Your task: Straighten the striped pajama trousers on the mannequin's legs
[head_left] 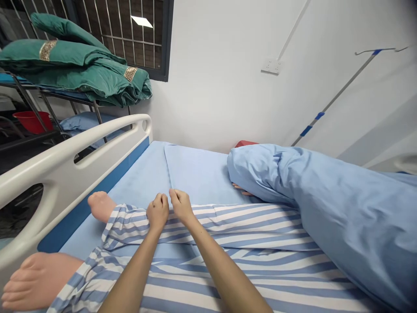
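A left hand (157,213) and a right hand (181,206) are seen closed and just beside each other, the fingers of both curled into the blue-and-white striped trousers (250,226) dressing a mannequin on a hospital bed. The trousers are laid across the middle of the bed, and the fabric is gathered under both hands. A bare upper foot (100,207) and a bare lower foot (39,280) are shown protruding toward the left edge of the bed, close to a white side rail (61,161). A pale blue sheet (195,174) is stretched over the mattress. A bundled blue quilt (329,213) is heaped along the right edge, with pale fingers (241,188) emerging from beneath it. A red object (246,143), too little of which is visible to identify, is seen behind the quilt at the far edge. Green folded quilts (74,74) are stacked on a neighbouring bed frame beneath a barred window (130,34), with a red basin (32,121) below. A wall socket (271,66) and an IV pole (335,98) are seen at the upper right.
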Available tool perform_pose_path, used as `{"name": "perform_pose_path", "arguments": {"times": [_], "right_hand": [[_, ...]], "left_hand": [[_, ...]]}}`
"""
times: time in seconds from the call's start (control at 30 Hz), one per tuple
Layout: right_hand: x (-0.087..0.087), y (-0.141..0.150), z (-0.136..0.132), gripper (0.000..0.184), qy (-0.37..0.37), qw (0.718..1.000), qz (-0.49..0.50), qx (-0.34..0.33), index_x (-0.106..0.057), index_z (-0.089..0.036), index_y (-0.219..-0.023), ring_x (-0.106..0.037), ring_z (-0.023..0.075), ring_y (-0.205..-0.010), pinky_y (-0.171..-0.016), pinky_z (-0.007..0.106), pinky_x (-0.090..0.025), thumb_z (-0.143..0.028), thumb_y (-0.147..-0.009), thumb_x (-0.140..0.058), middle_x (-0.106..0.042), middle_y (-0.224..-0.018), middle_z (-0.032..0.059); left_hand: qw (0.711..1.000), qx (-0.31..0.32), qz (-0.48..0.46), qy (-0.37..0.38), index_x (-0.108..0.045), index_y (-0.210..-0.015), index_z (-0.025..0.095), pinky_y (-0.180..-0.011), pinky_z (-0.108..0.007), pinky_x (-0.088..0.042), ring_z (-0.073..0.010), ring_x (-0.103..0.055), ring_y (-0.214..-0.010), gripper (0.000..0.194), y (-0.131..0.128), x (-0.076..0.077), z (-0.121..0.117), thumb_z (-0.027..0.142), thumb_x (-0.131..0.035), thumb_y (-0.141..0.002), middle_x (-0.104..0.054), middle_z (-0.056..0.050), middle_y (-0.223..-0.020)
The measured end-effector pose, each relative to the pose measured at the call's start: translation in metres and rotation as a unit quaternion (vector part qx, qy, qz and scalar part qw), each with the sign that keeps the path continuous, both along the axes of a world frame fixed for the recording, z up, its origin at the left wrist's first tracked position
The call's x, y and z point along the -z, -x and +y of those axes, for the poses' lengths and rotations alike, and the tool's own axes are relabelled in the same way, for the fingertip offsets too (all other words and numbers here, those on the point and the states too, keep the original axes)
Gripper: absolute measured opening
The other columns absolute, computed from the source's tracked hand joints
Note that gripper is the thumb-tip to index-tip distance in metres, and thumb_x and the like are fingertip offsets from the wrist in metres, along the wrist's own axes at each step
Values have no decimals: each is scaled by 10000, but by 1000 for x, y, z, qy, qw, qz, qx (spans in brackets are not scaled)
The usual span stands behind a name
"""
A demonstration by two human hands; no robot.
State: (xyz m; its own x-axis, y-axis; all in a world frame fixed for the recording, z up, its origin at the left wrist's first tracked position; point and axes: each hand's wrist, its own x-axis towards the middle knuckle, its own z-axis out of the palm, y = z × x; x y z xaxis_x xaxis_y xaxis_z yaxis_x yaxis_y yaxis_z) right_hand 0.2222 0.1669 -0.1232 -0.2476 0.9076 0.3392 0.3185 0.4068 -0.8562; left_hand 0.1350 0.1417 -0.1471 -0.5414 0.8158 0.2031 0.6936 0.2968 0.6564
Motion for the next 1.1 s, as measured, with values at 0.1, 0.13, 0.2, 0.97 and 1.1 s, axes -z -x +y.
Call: {"name": "perform_pose_path", "arguments": {"times": [0.1,0.13,0.2,0.97,1.1], "right_hand": [[10,-12,-1,412,13,1000,18,9,-316,-186,-511,-297,87,-498,-494,233,-230,-417,-851,-341,-298,-483,-52],[14,-14,0,406,21,999,29,7,-326,-185,-515,-301,88,-502,-495,231,-235,-418,-846,-349,-306,-486,-51],[17,-14,5,385,50,996,77,-1,-352,-186,-530,-309,91,-506,-492,228,-253,-422,-834,-358,-324,-495,-49],[1,-113,17,452,72,995,70,21,-374,-198,-553,-338,99,-456,-472,230,-298,-525,-858,-307,-344,-462,-43],[-1,-133,19,454,55,998,31,1,-383,-195,-571,-351,100,-471,-479,228,-305,-539,-860,-317,-366,-483,-37]], "left_hand": [[1000,11,-10,7,-474,-620,214,-544,-253,-181,-140,-439,-569,279,-4,-3,4,335,-344,-836,-542,-6,-585],[999,28,-20,6,-458,-597,212,-541,-251,-184,-139,-426,-558,277,-7,-4,6,338,-356,-823,-522,-1,-565],[996,61,-58,-12,-416,-555,206,-536,-246,-200,-128,-399,-540,285,-15,-9,10,339,-372,-803,-477,13,-529],[931,182,-290,-127,-344,-514,195,-513,-219,-266,-80,-344,-485,307,-106,-17,24,344,-410,-775,-345,71,-459],[940,218,-237,-116,-377,-526,191,-524,-220,-257,-82,-347,-501,318,-117,-20,22,362,-404,-793,-359,66,-472]]}}
